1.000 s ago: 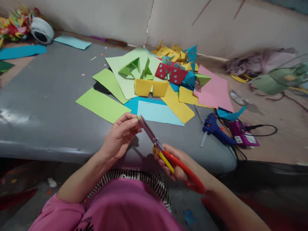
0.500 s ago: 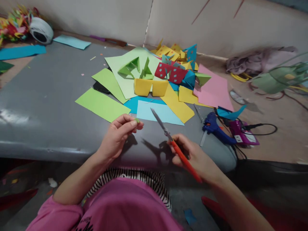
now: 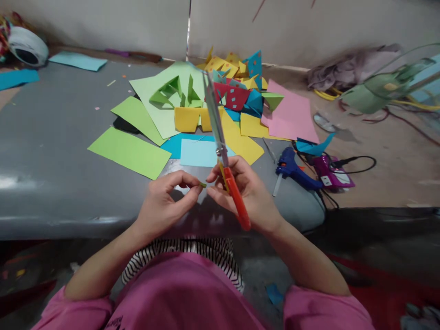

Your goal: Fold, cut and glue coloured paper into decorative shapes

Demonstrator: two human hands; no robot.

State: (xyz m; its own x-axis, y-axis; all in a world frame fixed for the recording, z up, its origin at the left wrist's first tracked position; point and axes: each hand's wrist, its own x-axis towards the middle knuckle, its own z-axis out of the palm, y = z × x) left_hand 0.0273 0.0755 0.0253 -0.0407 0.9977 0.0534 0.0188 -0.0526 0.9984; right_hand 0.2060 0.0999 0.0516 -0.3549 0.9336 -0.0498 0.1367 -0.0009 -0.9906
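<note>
Between thumb and fingertips, my left hand (image 3: 168, 199) pinches a small green paper piece (image 3: 202, 185). My right hand (image 3: 249, 197) holds orange-handled scissors (image 3: 237, 197), their blades pointing up and away over the papers. The thumb and index finger of that hand are close to the green piece; whether they touch it I cannot tell. Just beyond the hands lie a light blue paper sheet (image 3: 197, 152) and a green paper rectangle (image 3: 130, 152). A folded yellow paper piece (image 3: 185, 120) stands behind them, partly covered by the scissors.
Folded red dotted paper (image 3: 237, 97) and green folded shapes (image 3: 168, 94) sit on pale sheets at the back. To the right are a blue glue gun (image 3: 295, 169), a purple power strip (image 3: 332, 174) and a green bottle-like object (image 3: 369, 94). A tape roll (image 3: 28, 46) stands far left.
My right hand has come left and up, close to my left hand, and the scissors have swung more upright. My left hand still pinches the green piece. The view has shifted right.
</note>
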